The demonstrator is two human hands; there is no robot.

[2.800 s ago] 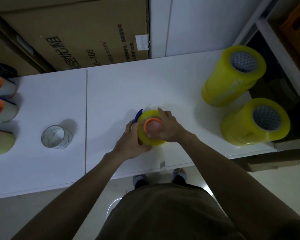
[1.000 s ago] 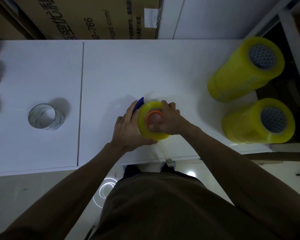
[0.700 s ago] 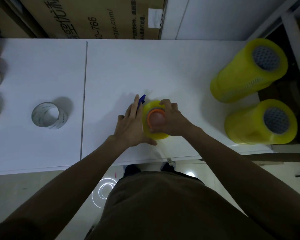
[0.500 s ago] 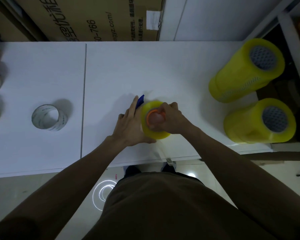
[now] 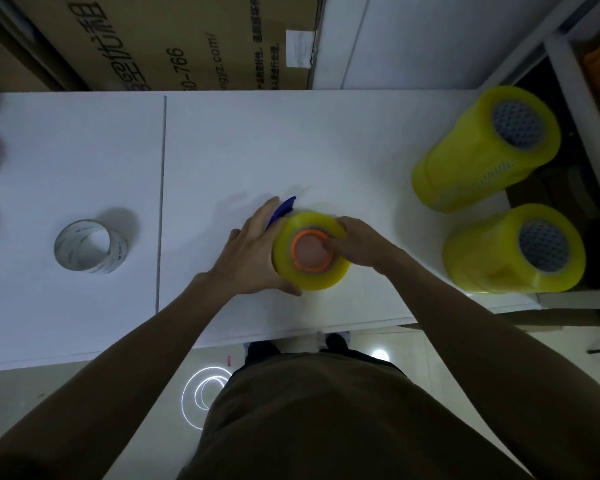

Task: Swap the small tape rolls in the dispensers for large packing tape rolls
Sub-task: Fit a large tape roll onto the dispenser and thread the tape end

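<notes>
Printed cardboard box behind white table; tiled floor below.

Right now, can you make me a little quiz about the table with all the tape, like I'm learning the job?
1. True or false: the clear roll is on the dispenser.
2. How many tall yellow stacks stand at the right? A) one B) two C) four
3. Fill in: the hub inside the yellow roll is ____ in colour.

Key:
1. False. It lies alone on the table, far from both hands.
2. B: a far stack and a near stack.
3. Orange. The left hand touches the roll's side; the right hand has fingers at the hub.
</notes>
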